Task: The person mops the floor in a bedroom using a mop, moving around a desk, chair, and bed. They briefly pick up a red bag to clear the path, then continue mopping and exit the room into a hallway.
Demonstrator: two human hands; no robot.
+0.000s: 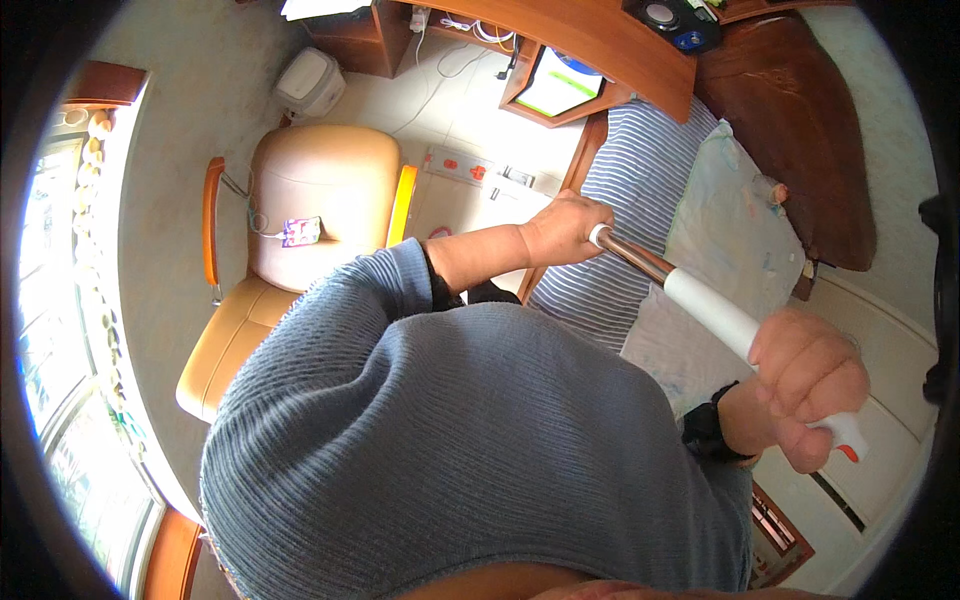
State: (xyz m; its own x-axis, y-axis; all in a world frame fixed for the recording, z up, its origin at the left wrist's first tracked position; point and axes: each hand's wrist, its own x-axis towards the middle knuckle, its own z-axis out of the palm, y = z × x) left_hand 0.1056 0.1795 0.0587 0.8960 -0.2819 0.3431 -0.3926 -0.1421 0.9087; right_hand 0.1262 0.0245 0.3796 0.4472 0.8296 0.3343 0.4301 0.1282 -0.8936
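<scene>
Over the bed (pixel 645 150), I see the pole (pixel 640 258) slanting; the left hand (pixel 567 225) curls round it by the ring (pixel 599 236), the right hand (pixel 808 370) round the grip (pixel 710 310), probably set apart for steadiness.

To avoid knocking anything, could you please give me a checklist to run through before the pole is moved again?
1. Left hand closed around the long, shiny brown metal pole, by its white collar: ok.
2. Right hand wrapped around the white cylindrical sleeve: ok.
3. Visible stretch of pole apart from the tan padded chair: ok.
4. Chair free of loose items: not ok; a small, colourful flat object rests on it.
5. Pole clear of the blue-and-white striped fabric bedding: cannot tell; it crosses in front, gap unclear.
</scene>
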